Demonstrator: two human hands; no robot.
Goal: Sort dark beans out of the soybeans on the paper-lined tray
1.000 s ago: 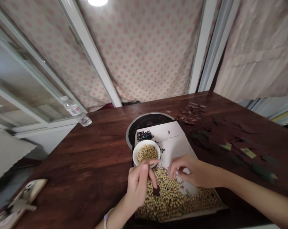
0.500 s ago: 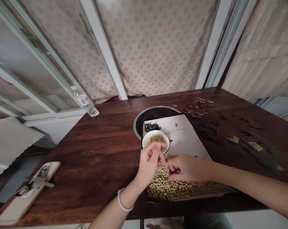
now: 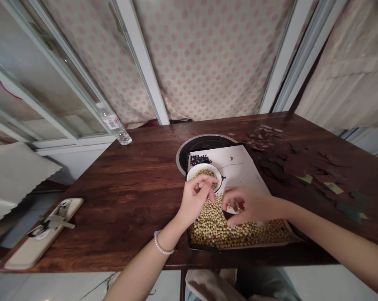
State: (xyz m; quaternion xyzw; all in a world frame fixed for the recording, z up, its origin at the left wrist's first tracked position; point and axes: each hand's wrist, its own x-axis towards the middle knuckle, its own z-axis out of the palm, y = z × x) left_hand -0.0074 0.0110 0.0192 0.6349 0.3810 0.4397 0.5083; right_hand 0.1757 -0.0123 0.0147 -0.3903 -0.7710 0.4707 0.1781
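My left hand is closed in a pinch over the near side of a white bowl that holds gold-coloured beads. Whatever lies between its fingertips is too small to make out. My right hand is curled above a spread of loose gold beads, with a small dark piece between thumb and fingers; its kind is unclear. Bowl and beads are in a shallow dark-edged tray with a white lining. A pile of small dark and coloured beads lies behind the bowl.
A round black plate is partly under the tray. Dark red scraps and a reddish pile spread over the table's right side. At left are a clear bottle and a pale board with a metal clip.
My right hand has moved away from my left to the right, uncovering more gold beads. My left hand keeps its pinch by the bowl. The view has shifted slightly.
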